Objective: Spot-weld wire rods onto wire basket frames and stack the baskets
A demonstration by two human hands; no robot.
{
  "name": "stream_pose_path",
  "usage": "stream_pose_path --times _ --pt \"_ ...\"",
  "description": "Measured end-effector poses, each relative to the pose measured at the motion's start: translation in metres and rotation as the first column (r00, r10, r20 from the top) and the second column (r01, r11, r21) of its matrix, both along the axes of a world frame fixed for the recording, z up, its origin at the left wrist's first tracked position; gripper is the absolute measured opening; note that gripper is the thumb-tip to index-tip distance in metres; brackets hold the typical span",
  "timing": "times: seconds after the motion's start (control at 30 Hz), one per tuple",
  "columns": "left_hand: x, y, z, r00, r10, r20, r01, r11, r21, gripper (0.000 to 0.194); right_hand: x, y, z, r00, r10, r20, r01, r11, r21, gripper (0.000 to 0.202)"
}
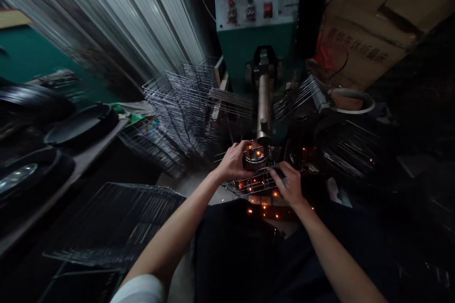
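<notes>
A wire rack (231, 185) lies under the round metal arm (264, 104) of a green machine, with orange sparks scattered over and below it. My left hand (234, 162) is at the left of the rack, its fingers curled around the edge beside the machine's lower electrode. My right hand (288, 181) is at the rack's right side, fingers bent together near a thin dark piece. What the right fingers hold is too dark and small to name.
Wire racks (177, 104) stand stacked at the left of the machine (256, 40). More racks (117, 222) lie at lower left. Dark round pans (80, 125) sit on a bench at far left. Cardboard (366, 47) and a white bucket (369, 102) are at right.
</notes>
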State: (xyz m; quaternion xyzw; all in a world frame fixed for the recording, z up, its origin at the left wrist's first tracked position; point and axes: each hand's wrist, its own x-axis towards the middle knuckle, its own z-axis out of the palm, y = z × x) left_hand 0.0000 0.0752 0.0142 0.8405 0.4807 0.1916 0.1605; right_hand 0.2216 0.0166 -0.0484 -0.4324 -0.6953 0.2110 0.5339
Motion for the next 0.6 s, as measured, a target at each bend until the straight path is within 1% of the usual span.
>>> stream_pose_path --times 0.07,0.13,0.23,0.33,0.5,0.6 --pt "0.002 0.001 0.000 0.999 0.025 -0.022 -0.024 0.999 0.039 0.094 0.001 0.003 0.000 1.000 -0.004 -0.015 0.003 1.000 -0.026 0.022" --pt "0.004 0.004 0.001 0.999 0.041 -0.026 -0.039 0.998 0.056 0.093 0.003 0.008 -0.001 1.000 -0.002 -0.031 0.001 1.000 -0.024 0.019" --pt "0.004 0.011 0.003 0.999 0.039 -0.001 -0.039 0.999 0.030 0.090 0.006 0.016 -0.002 0.998 0.024 -0.056 -0.026 0.999 -0.037 0.014" --pt "0.002 0.018 0.004 0.999 0.023 0.041 -0.023 1.000 0.002 0.088 0.008 0.022 -0.002 0.996 0.039 -0.082 -0.045 0.997 -0.068 0.012" --pt "-0.001 0.024 0.002 0.998 0.019 0.067 -0.019 1.000 0.000 0.086 0.005 0.024 -0.002 0.994 0.032 -0.103 -0.040 0.996 -0.080 0.013" --pt "-0.003 0.028 0.001 0.996 -0.003 0.086 0.004 1.000 -0.010 0.085 0.003 0.026 -0.001 0.994 0.026 -0.103 -0.035 0.996 -0.085 0.012"
